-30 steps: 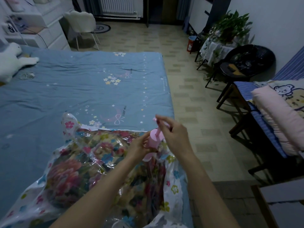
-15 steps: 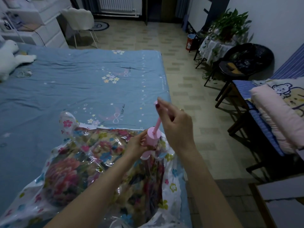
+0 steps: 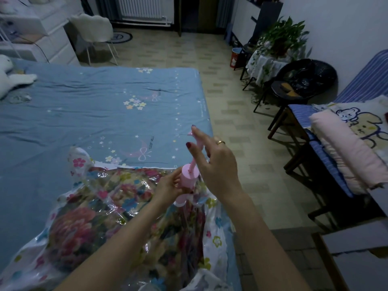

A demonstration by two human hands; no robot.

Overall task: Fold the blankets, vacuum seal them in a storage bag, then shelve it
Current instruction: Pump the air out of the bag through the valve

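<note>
We see a bed point(image 3: 88, 114) with a blue sheet printed with small flowers and stars. On its near part lies a clear storage bag point(image 3: 212, 232) with a floral blanket point(image 3: 71, 232) inside. A white plush toy point(image 3: 12, 78) lies at the far left edge.

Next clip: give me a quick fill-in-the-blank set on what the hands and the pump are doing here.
1. The left hand grips the pink pump's ____.
2. The right hand holds the pump's ____, which stands pulled out.
3. The pump stands on the clear flowered storage bag, which lies on the ____.
4. A ring shows on the ____ hand.

Missing words: cylinder; handle; bed; right
</note>
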